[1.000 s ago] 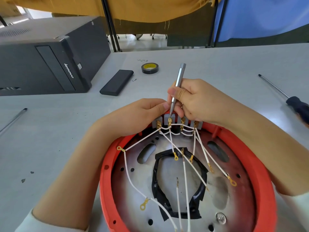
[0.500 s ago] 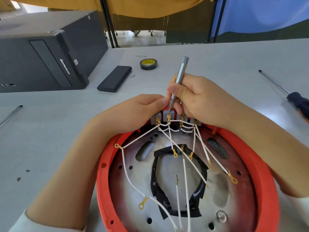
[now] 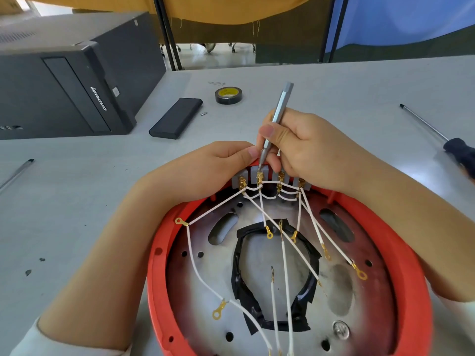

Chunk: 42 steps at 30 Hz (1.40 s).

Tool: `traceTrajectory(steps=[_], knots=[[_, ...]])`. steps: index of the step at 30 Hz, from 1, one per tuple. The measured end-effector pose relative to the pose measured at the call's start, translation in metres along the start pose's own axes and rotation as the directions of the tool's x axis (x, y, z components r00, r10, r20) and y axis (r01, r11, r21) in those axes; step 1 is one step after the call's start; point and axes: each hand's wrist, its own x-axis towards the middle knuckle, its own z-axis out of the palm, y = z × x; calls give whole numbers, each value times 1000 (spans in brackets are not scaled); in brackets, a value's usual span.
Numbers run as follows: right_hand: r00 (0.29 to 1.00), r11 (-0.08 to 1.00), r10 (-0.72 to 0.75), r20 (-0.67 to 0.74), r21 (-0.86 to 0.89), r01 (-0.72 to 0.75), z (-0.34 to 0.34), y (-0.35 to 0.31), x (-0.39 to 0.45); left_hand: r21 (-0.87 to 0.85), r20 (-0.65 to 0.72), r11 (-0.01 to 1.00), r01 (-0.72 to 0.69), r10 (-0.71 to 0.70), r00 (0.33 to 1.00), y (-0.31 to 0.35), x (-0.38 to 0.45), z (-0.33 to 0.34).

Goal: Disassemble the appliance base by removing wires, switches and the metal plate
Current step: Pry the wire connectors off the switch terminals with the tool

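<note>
Both forearms are extended forward, hands met at centre. Right hand [image 3: 305, 147] is curled, a slim tool pinched between thumb and fingers [image 3: 267, 131]. Left hand [image 3: 205, 170] is cupped palm-down, thumb tip beside the tool.

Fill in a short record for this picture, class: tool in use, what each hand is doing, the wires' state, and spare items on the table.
Tool in use: slim grey screwdriver, tip at the switch block
Right hand: grips the screwdriver
Left hand: holds the far rim of the red base, fingertips by the switches
Wires: white wires run from the switches, ring ends loose over the metal plate
Spare items: tape roll, black case, large screwdriver
</note>
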Motion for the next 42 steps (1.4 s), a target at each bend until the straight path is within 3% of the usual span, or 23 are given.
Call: traceTrajectory(steps=[6, 12, 20, 24, 29, 34, 37, 42], knots=[[998, 995, -58, -29, -79, 55, 2, -2, -3, -19, 3, 999, -33, 33, 999, 0, -1, -1], [999, 996, 45, 20, -78, -43, 0, -5, 7, -30, 21, 998, -50, 51, 998, 2, -1, 0], [987, 992, 127, 96, 12, -129, 0, -6, 14, -44, 6, 999, 13, -13, 1000, 2, 1, 1], [994, 993, 103, 41, 60, -105, 0, -3, 10, -29, -23, 999, 25, -26, 999, -1, 1, 0], [999, 949, 13, -50, 314, 4, -7, -4, -3, 5, -33, 999, 33, -33, 999, -2, -1, 0], [999, 915, 4, 43, 403, -22, -18, -8, -9, 6, -18, 1000, 30, -30, 999, 1, -3, 1], [997, 910, 54, 60, 408, -73, -22, -6, -14, 9, -19, 1000, 28, -28, 999, 1, -3, 1], [994, 924, 100, -33, 374, -81, -14, -3, -19, 30, -27, 999, 24, -23, 999, 1, -3, 1]])
